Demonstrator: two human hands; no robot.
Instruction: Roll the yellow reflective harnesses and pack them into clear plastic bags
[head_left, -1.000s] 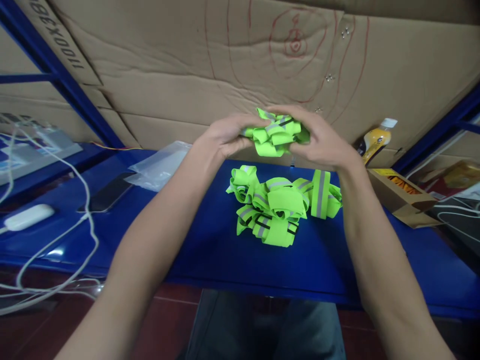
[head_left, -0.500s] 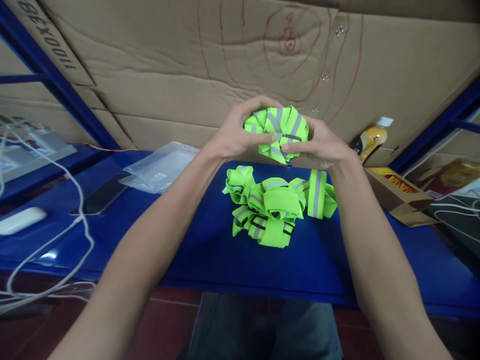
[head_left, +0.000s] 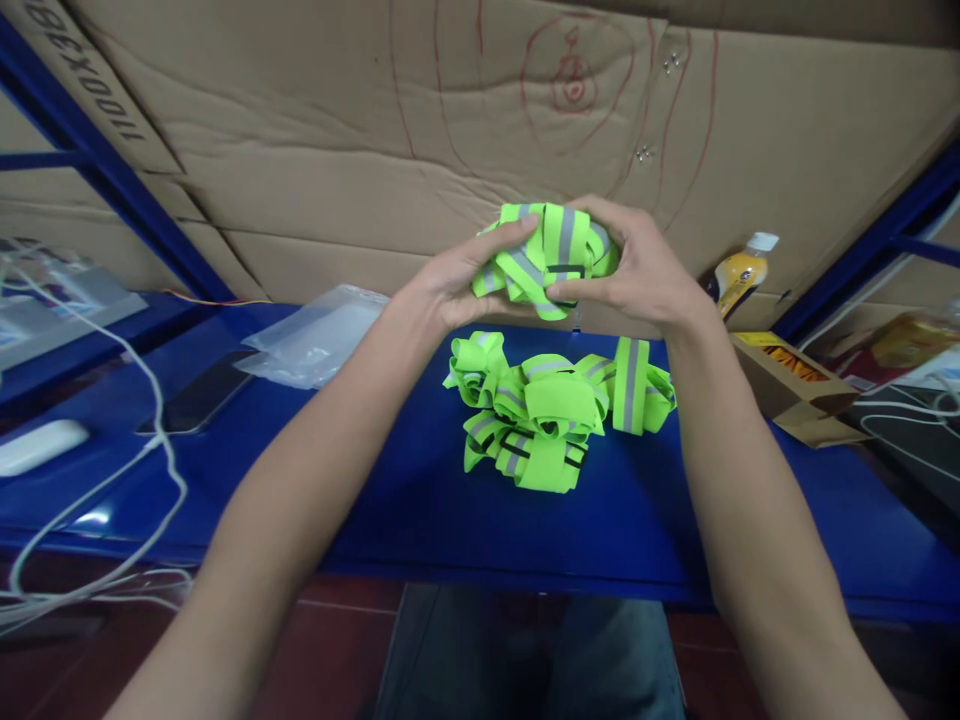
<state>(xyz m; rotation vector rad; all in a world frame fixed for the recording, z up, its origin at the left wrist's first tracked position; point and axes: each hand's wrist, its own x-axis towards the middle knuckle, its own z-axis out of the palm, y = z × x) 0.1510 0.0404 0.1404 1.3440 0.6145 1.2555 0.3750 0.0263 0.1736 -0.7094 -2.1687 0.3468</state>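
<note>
Bundle (head_left: 547, 258) of neon-green reflective strap sits clamped between both hands, held up off the table (head_left: 420, 500). From my end, the left hand (head_left: 442, 290) is closed on the bundle's left side. The right hand (head_left: 645, 275) wraps the right side, fingers curled over the top. Straight below the grip, a pile (head_left: 555, 410) of the same straps lies on the blue table, apart from the bundle. Lower and to the left of the grip, I see a clear bag (head_left: 315, 335) and a dark phone (head_left: 199, 395). To the right of the grip, a bottle (head_left: 739, 275) leans against the cardboard (head_left: 300, 150), with an open box (head_left: 795, 385) just below it.
</note>
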